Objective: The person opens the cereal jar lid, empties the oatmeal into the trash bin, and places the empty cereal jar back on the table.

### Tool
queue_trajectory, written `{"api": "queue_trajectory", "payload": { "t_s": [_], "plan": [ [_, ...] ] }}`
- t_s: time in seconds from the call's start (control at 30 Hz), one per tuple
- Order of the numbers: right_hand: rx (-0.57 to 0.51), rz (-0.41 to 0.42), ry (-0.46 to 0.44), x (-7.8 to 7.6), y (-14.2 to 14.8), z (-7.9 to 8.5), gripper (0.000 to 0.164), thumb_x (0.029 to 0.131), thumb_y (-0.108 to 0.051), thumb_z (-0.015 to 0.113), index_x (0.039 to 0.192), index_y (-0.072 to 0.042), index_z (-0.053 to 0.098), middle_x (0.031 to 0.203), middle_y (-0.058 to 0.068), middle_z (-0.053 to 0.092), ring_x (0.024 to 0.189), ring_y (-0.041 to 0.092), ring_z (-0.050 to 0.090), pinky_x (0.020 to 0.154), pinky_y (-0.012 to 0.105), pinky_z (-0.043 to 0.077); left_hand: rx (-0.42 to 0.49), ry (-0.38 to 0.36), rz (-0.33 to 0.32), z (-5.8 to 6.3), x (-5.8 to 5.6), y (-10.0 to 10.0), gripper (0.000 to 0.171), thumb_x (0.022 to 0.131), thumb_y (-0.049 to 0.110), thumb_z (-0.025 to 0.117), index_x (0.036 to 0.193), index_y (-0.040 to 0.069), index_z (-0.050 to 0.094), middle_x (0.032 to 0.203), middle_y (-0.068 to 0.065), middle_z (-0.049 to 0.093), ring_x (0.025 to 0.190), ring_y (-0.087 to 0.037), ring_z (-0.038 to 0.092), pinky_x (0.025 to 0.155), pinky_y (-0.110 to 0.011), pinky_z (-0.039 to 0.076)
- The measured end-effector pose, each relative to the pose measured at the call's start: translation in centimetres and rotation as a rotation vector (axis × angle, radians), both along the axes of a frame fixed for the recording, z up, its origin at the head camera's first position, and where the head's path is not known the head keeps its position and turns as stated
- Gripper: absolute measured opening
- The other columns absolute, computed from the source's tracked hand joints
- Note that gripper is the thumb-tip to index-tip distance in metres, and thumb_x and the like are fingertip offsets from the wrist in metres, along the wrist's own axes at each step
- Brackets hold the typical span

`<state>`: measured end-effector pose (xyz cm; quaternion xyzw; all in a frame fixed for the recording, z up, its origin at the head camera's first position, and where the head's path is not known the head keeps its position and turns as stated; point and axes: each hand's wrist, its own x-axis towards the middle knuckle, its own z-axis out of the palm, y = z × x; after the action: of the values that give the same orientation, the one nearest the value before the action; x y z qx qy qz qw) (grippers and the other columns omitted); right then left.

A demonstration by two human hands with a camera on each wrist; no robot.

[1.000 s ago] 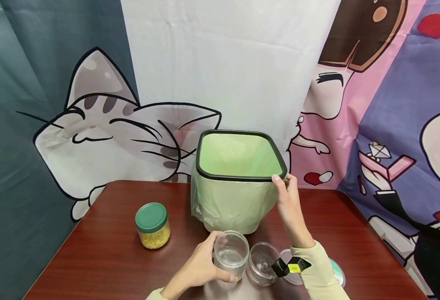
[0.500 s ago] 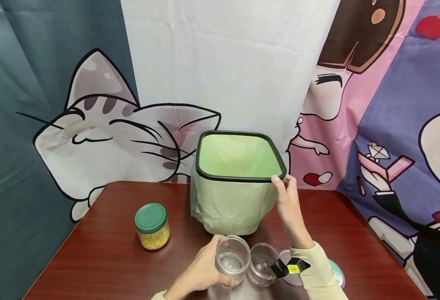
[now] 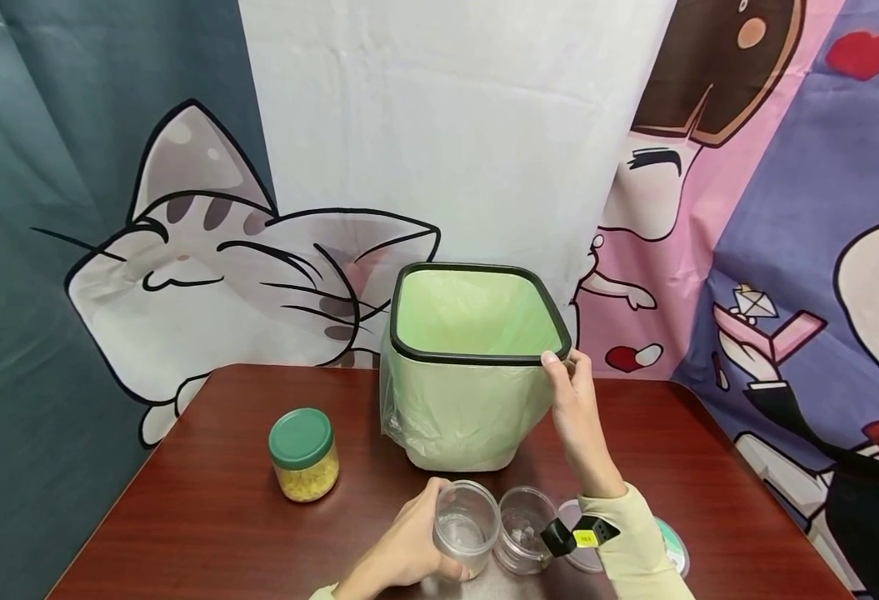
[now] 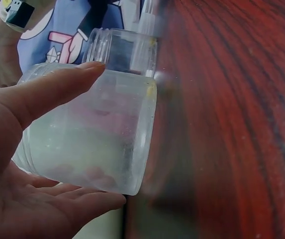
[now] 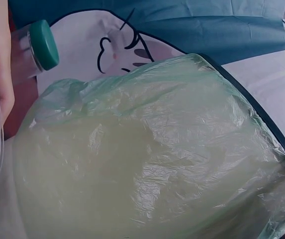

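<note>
My left hand [image 3: 407, 542] grips a clear, lidless plastic jar [image 3: 466, 527] from its left side. In the left wrist view, the thumb lies along one side of the jar [image 4: 90, 124], with fingers on the other. Its base is close to the table; I cannot tell whether they touch. Just right of it stands a second open clear jar [image 3: 523, 533] with small bits at its bottom. My right hand [image 3: 577, 408] pinches the black rim of a pale green trash bin [image 3: 469, 408] at the near right corner. A thin plastic bag [image 5: 147, 149] covers the bin's outside.
A jar with yellow contents and a green lid [image 3: 302, 437] stands to the left on the reddish-brown table [image 3: 207, 508]. Two round lids, one clear [image 3: 585, 560] and one green-and-white [image 3: 673, 546], lie partly hidden by my right forearm. A cartoon-printed cloth [image 3: 446, 125] hangs behind.
My left hand has brought the clear jar slightly right and toward me, closer to the second jar. The right hand keeps its hold on the bin rim.
</note>
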<state>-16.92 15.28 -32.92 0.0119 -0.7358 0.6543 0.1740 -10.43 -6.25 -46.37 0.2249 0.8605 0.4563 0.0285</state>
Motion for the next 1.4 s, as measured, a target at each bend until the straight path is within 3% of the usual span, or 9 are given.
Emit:
{"api": "queue_trajectory", "payload": {
  "t_s": [0.23,0.63,0.9,1.17,1.4],
  "plan": [
    [-0.010,0.009,0.014,0.0,-0.1,0.0,0.048,0.094,-0.035,0.046,0.125,-0.002,0.031,0.117,0.010,0.039,0.107,0.014,0.038,0.092,0.030,0.029,0.048,0.051,-0.020,-0.5,-0.4,0.0,0.086,0.042,0.024,0.090,0.115,0.016,0.044,0.108,-0.001,0.059,0.100,-0.018,0.056,0.087,-0.030,0.043],
    [0.032,0.043,-0.026,0.4,-0.1,0.6,0.053,0.094,-0.040,0.045,0.128,-0.002,0.030,0.127,0.014,0.036,0.120,0.020,0.033,0.102,0.039,0.024,0.029,0.076,0.005,-0.8,-0.6,0.1,0.087,0.040,0.020,0.089,0.114,0.016,0.043,0.108,-0.001,0.059,0.100,-0.018,0.056,0.087,-0.029,0.043],
    [0.061,0.051,-0.046,0.4,-0.1,0.5,0.056,0.093,-0.044,0.045,0.130,-0.005,0.029,0.128,0.013,0.037,0.121,0.021,0.034,0.102,0.040,0.025,0.018,0.102,-0.003,-0.8,-0.5,0.1,0.087,0.041,0.024,0.090,0.113,0.015,0.042,0.107,-0.002,0.059,0.099,-0.019,0.057,0.085,-0.029,0.044],
    [0.097,0.062,-0.060,0.6,0.5,0.5,0.061,0.092,-0.049,0.044,0.132,-0.006,0.029,0.131,0.014,0.038,0.121,0.024,0.037,0.099,0.044,0.030,0.015,0.065,-0.017,-0.6,-0.7,0.2,0.089,0.041,0.027,0.090,0.115,0.017,0.041,0.107,0.001,0.059,0.099,-0.016,0.056,0.085,-0.029,0.043],
    [0.101,0.022,-0.101,2.2,0.7,0.0,0.064,0.091,-0.045,0.048,0.137,-0.006,0.026,0.135,0.014,0.037,0.123,0.024,0.038,0.099,0.044,0.033,0.046,0.061,-0.034,-1.3,-0.2,0.3,0.089,0.042,0.030,0.090,0.115,0.016,0.042,0.106,0.000,0.059,0.097,-0.014,0.056,0.083,-0.027,0.044]
  ]
}}
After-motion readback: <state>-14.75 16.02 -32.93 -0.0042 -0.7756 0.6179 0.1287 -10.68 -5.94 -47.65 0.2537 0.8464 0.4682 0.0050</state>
